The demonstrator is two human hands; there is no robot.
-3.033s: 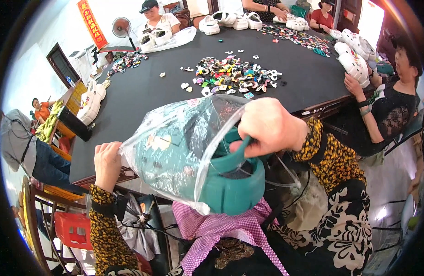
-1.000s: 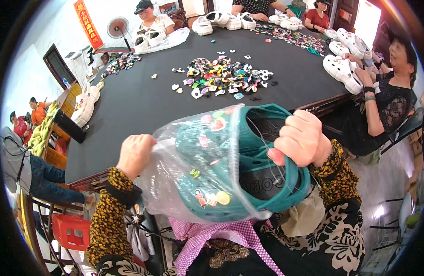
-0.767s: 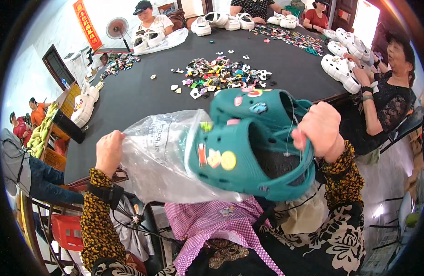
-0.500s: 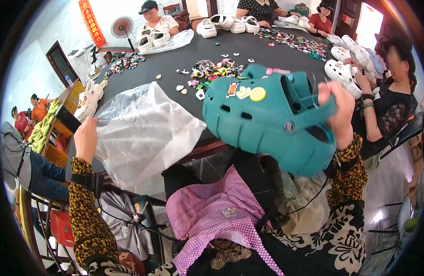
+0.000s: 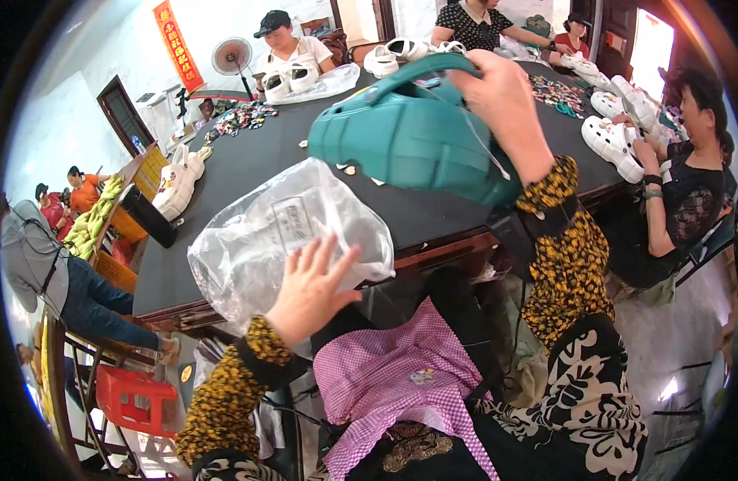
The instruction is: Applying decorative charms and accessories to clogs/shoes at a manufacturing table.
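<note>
Left hand [image 5: 309, 293]: fingers spread wide, gripping nothing, over the near side of the clear plastic bag [image 5: 253, 236]; contact cannot be determined. Right hand [image 5: 501, 104]: fingers curled closed around the heel strap [image 5: 417, 70] of the green clog [image 5: 385, 136], which is raised to the right of and beyond the bag. The bag lies across the near edge of the dark table [image 5: 437, 220]. A white clog [image 5: 177, 186] and a black cylinder [image 5: 148, 216] are left of the bag; a pink checked apron [image 5: 385, 361] is to its near right.

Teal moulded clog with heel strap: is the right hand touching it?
Touching: head view shows the right hand gripping the heel strap of the teal moulded clog.
</note>
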